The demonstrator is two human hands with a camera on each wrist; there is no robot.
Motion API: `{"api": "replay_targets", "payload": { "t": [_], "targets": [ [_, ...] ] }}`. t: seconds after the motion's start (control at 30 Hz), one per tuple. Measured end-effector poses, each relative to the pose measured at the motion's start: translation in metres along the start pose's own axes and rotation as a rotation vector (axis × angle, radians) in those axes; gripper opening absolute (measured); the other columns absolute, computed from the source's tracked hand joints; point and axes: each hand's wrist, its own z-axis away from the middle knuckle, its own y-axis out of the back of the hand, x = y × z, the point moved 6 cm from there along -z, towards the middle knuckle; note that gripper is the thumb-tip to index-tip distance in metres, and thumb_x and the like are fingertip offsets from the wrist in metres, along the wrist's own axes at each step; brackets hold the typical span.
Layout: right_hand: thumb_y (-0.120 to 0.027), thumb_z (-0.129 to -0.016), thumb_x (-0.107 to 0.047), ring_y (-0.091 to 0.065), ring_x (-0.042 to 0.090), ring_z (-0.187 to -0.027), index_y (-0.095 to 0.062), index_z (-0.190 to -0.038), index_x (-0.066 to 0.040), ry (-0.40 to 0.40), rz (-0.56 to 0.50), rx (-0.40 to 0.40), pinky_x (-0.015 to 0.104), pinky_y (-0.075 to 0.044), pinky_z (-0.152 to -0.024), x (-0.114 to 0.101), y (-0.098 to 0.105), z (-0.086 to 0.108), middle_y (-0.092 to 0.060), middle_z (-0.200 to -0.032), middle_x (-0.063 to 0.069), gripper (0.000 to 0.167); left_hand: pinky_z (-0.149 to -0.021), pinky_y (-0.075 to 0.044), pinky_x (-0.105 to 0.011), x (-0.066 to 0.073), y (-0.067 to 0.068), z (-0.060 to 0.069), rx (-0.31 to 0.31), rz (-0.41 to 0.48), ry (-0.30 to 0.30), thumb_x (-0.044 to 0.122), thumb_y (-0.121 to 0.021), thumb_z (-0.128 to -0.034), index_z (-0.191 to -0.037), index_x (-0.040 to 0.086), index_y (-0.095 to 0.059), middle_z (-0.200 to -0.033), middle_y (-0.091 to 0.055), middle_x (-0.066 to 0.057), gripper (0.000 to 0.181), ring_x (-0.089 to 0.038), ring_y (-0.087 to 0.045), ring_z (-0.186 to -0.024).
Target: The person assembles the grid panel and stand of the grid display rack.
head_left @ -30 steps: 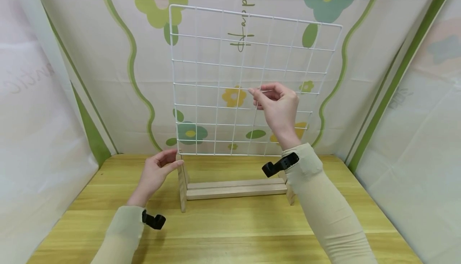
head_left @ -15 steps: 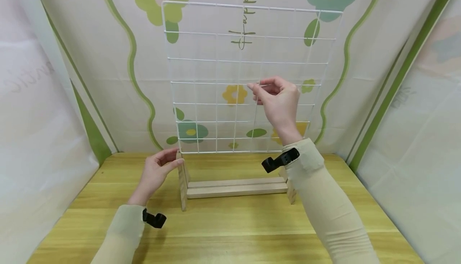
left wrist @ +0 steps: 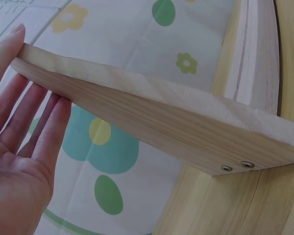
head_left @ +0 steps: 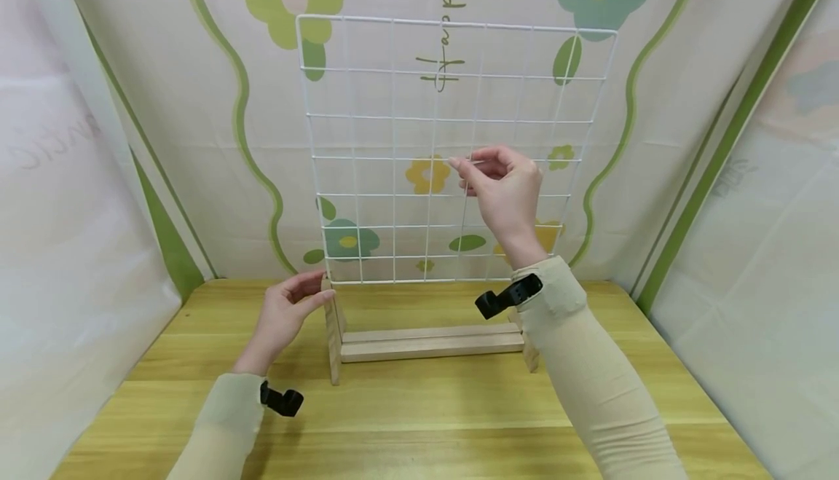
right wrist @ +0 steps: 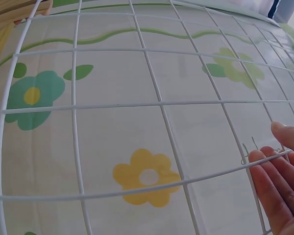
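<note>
A white wire grid panel (head_left: pixel 459 24) stands raised above a low wooden stand (head_left: pixel 432 349) in the head view. My right hand (head_left: pixel 511 192) pinches the panel's wires right of its middle; the right wrist view shows thumb and fingers (right wrist: pixel 272 186) about one wire. With its thumb on one side and fingers on the other, my left hand (head_left: pixel 285 316) holds the top of the stand's left upright (head_left: pixel 332 341). The panel's lower left corner meets that upright's top; whether it sits in a slot cannot be seen. My right forearm partly hides the right upright (head_left: pixel 530 352).
The stand rests on a wood-grain table (head_left: pixel 406 422). Behind it hangs a pale cloth (head_left: pixel 216 123) with printed flowers, and more cloth closes off both sides. Two screw heads (left wrist: pixel 247 164) show low on the left upright's outer face.
The panel rose and levelled at its right side, then came down slightly, my right hand moving with it. My left hand has stayed on the left upright.
</note>
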Motion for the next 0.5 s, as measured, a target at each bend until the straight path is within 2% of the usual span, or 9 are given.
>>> {"api": "replay_targets", "payload": {
  "t": [0.17,0.5],
  "targets": [
    [-0.086,-0.085,-0.018,-0.070,0.025,-0.065,-0.074,-0.095,0.001,0.008,0.007,0.000,0.037,-0.061,-0.064,0.0040,-0.0015,0.0014,-0.076,-0.086,0.010,0.025,-0.090,-0.052,-0.020,-0.0030,-0.0009,-0.0039,0.010,-0.001,-0.008,0.024,-0.077,-0.0941,-0.136,0.005,-0.064,-0.121,-0.069,-0.015,0.048,-0.014,-0.064,-0.109],
    [-0.088,-0.084,-0.021,-0.070,0.022,-0.064,-0.074,-0.092,0.000,0.014,-0.018,0.012,0.030,-0.060,-0.061,0.0035,-0.0003,0.0089,-0.075,-0.083,0.009,0.027,-0.089,-0.053,-0.021,-0.0016,-0.0027,-0.0034,0.016,0.004,-0.009,0.025,-0.078,-0.0933,-0.136,0.006,-0.065,-0.123,-0.069,-0.015,0.048,-0.013,-0.064,-0.109]
  ]
}}
